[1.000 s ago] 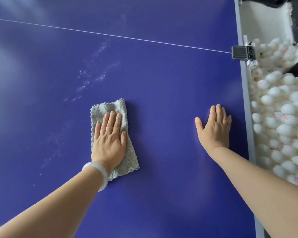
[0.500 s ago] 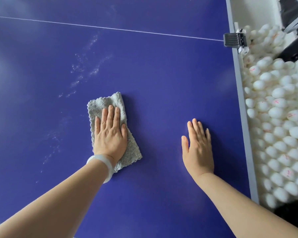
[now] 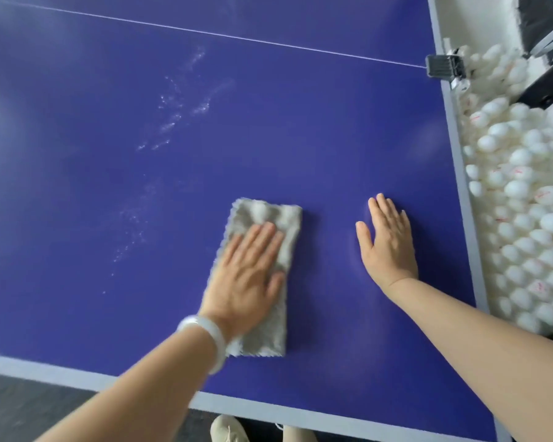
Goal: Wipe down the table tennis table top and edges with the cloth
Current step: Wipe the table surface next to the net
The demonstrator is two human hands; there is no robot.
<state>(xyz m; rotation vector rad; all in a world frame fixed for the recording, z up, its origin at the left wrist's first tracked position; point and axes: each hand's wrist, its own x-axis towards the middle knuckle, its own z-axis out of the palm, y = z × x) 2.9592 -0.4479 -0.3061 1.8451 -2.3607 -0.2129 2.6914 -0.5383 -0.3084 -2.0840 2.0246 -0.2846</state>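
Table top point(image 3: 300, 138): blue, fills most of the head view. Grey edge band point(image 3: 45, 368) runs along the near side and another up the right side. Thin white line point(image 3: 237, 36) crosses the far part and ends at the right edge. Whitish dusty streaks point(image 3: 173, 119) sit left of centre, trailing down toward the near side.

Ball pile point(image 3: 524, 218): heap of white table tennis balls just past the right edge, some with red marks. Dark floor point(image 3: 29, 406) shows below the near edge.

Cloth point(image 3: 265, 213): grey, fluffy, folded into a rectangle and lying flat on the table top, right of centre and close to the near edge. Long axis runs near-to-far, roughly square to the near edge band, with the far end leaning slightly right. The far short end is exposed and the near end pokes out by the wrist.

Left hand point(image 3: 246, 279): flat on the cloth, palm down, fingers straight and together, pointing away and a bit right along the cloth's long axis. Pressing, not gripping. Slightly blurred.

Right hand point(image 3: 387, 244): flat on the bare table just right of the cloth, not touching it. Fingers extended, thumb out to the left, holding nothing.

Bracelet point(image 3: 209, 336): pale bangle on the left wrist.

Net clamp point(image 3: 444, 67): black, on the right edge where the white line ends.

Shoe point(image 3: 227, 430): light-coloured toe, under the near edge.
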